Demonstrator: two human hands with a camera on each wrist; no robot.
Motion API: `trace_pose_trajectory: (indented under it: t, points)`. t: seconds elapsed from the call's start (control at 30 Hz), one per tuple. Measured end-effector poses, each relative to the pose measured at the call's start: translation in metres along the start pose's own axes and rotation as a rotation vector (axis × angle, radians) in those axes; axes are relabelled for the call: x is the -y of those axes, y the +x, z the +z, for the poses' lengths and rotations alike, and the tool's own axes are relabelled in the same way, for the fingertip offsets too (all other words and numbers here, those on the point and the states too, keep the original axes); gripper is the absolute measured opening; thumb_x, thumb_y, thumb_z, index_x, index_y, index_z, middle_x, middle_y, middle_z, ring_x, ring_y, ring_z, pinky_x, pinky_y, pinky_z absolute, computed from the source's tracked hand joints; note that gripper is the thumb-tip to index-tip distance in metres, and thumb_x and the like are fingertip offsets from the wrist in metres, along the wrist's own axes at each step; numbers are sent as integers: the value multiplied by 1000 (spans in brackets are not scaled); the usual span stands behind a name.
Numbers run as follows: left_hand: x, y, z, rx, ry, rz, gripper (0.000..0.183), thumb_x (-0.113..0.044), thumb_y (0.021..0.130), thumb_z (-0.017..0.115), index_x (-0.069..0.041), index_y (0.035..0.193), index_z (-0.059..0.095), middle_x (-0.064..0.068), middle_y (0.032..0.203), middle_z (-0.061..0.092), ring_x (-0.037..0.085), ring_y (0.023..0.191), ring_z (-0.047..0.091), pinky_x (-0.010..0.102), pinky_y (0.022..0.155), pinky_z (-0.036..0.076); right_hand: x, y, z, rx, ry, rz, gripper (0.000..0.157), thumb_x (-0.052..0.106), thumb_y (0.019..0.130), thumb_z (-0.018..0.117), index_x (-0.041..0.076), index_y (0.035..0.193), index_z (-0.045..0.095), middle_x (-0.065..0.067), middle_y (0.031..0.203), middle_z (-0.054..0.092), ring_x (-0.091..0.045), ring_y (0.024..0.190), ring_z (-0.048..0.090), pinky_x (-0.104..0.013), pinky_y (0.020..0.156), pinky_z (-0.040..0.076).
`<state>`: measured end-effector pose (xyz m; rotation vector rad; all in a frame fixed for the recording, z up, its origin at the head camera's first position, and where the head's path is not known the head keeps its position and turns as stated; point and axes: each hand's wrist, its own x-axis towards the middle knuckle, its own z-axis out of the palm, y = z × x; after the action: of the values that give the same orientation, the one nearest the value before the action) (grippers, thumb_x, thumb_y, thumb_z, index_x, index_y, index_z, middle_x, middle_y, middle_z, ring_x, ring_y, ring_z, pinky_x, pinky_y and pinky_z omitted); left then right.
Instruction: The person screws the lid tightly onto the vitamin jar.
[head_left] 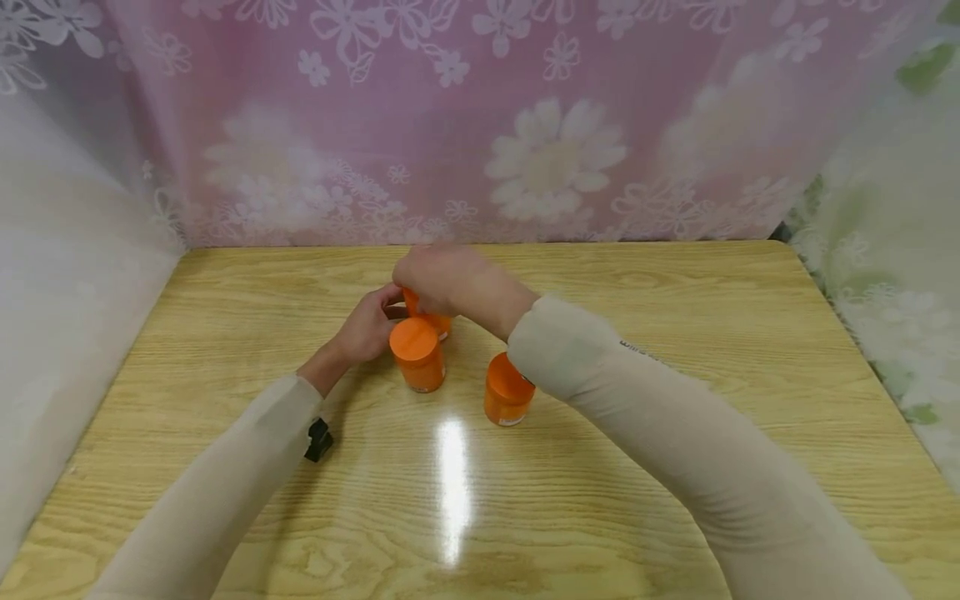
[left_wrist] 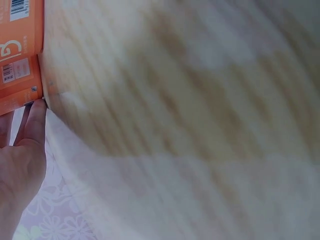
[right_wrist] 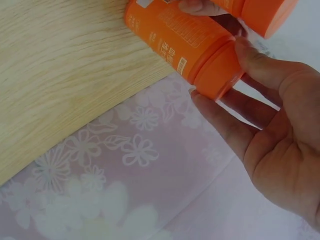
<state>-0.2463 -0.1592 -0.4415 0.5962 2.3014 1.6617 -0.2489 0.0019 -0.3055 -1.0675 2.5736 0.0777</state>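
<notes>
Three orange screw-top jars stand on the table. At the farthest jar (right_wrist: 175,37), my right hand (head_left: 457,283) grips the lid (right_wrist: 217,72) from above, thumb on one side and fingers on the other. My left hand (head_left: 367,327) holds the same jar lower down from its left side, a fingertip showing against it in the right wrist view. Just in front of it stands a second jar (head_left: 417,357), its lid on, close to my left fingers. The third jar (head_left: 507,392) is nearer and to the right, partly covered by my right sleeve.
The light wooden table (head_left: 660,292) reaches back to a pink flowered curtain (head_left: 420,125), with pale cloth (head_left: 67,250) at both sides. A small dark object (head_left: 319,440) shows at my left cuff. Glare (head_left: 453,492) lies on the table front.
</notes>
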Motion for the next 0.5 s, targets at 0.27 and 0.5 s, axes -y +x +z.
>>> trace_pose_trajectory:
  t: [0.27, 0.5]
  points:
    - [2, -1, -2, 4, 40, -8, 49, 9, 87, 60, 1, 134, 47, 20, 134, 48, 36, 118, 51, 43, 96, 45, 1, 4, 2, -6, -34, -10, 10, 12, 92, 62, 16, 101, 65, 4, 90, 61, -15, 80, 56, -25, 72, 47]
    - [1, 1, 2, -2, -4, -9, 47, 9, 88, 59, 3, 133, 47, 21, 133, 48, 38, 115, 53, 45, 96, 45, -3, 2, 3, -14, -17, -16, 12, 15, 93, 61, 13, 105, 63, 3, 92, 60, -16, 84, 55, -26, 74, 47]
